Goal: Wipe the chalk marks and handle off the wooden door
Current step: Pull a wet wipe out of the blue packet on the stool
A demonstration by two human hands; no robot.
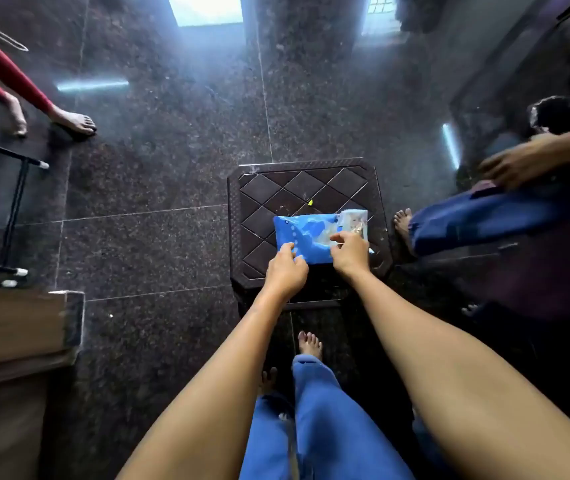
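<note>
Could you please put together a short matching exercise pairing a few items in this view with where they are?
Items:
1. blue packet
2. yellow bit
3. left hand
4. stool

Places:
A. lying on the stool top beyond the packet
B. standing on the dark floor
C. on the packet's near left edge
D. lying on the stool under both hands

Pairs: 1-D, 2-A, 3-C, 4-B
</note>
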